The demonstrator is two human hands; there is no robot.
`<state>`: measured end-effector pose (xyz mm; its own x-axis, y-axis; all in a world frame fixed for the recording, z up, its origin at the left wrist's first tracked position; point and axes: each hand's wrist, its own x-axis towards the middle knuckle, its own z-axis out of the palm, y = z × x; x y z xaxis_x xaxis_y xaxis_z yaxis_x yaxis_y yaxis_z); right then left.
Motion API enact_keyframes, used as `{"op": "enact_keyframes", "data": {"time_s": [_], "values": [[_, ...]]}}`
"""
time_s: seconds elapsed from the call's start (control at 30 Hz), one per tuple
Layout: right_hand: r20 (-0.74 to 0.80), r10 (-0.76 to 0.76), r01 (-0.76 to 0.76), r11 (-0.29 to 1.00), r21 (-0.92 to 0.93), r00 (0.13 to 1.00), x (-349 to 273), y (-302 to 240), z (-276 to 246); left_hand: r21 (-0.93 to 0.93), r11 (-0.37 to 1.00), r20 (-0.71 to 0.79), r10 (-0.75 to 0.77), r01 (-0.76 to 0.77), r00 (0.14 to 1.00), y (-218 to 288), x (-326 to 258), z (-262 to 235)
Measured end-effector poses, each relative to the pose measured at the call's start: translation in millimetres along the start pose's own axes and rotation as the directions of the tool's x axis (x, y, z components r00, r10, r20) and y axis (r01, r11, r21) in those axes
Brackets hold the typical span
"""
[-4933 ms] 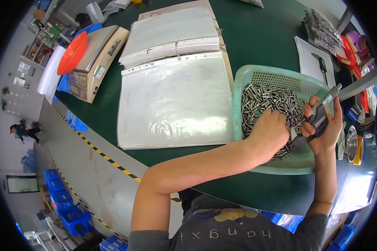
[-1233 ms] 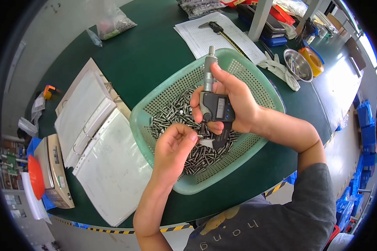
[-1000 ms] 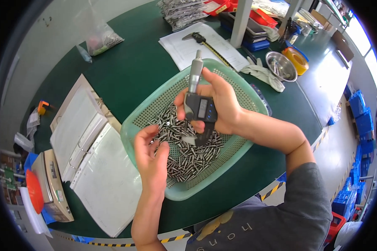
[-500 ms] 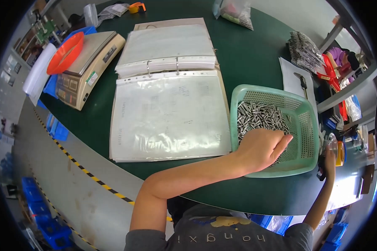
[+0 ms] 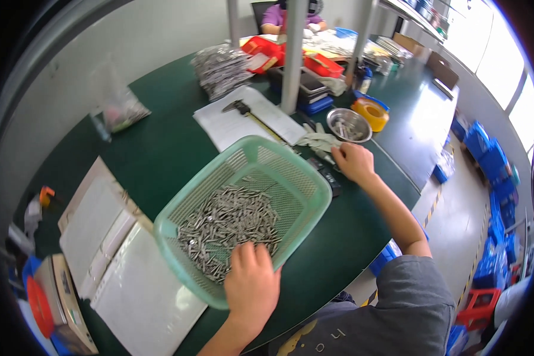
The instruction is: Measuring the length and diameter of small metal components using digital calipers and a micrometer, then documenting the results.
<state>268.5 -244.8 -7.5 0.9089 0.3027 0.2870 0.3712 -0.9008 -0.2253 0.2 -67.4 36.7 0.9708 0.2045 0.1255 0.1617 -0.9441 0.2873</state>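
Observation:
A light green mesh basket (image 5: 305,178) sits on the dark green table and holds a heap of several small metal pins (image 5: 228,222). My left hand (image 5: 252,285) lies over the basket's near rim with its fingertips down on the pins. My right hand (image 5: 353,161) rests on the table just right of the basket. Its fingers touch the upper end of a black digital micrometer (image 5: 329,181) lying against the basket's side; I cannot see whether they grip it.
White paper with a caliper (image 5: 243,111) lies behind the basket. Right of it are grey gloves (image 5: 317,141), a steel bowl (image 5: 348,124) and a yellow tape roll (image 5: 371,113). Plastic-sleeved sheets (image 5: 142,296) and a scale (image 5: 59,308) lie left. A grey post (image 5: 293,53) stands behind.
My right hand held the micrometer above the basket a second ago; now it is down on the table to the basket's right. My left hand stays at the pins. The view swung around.

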Motion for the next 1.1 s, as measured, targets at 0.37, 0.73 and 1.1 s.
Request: {"op": "enact_keyframes", "data": {"time_s": [0.37, 0.73, 1.1], "values": [[-0.4, -0.306, 0.37, 0.925, 0.092, 0.864, -47.6, 35.5, 29.0, 0.162, 0.984, -0.345, -0.009, 0.069, 0.939, -73.8, 17.0, 44.1], [-0.472, -0.504, 0.579, 0.815, 0.017, 0.723, 77.0, 72.4, -26.7, 0.202, 0.967, -0.6, 0.247, -0.155, 0.761, -64.9, 28.0, 40.3], [-0.09, 0.061, -0.045, 0.985, 0.169, 0.994, 295.5, 80.2, 60.5, 0.021, 0.926, -0.404, 0.353, -0.377, 0.844, -37.5, 40.0, 97.8]]}}
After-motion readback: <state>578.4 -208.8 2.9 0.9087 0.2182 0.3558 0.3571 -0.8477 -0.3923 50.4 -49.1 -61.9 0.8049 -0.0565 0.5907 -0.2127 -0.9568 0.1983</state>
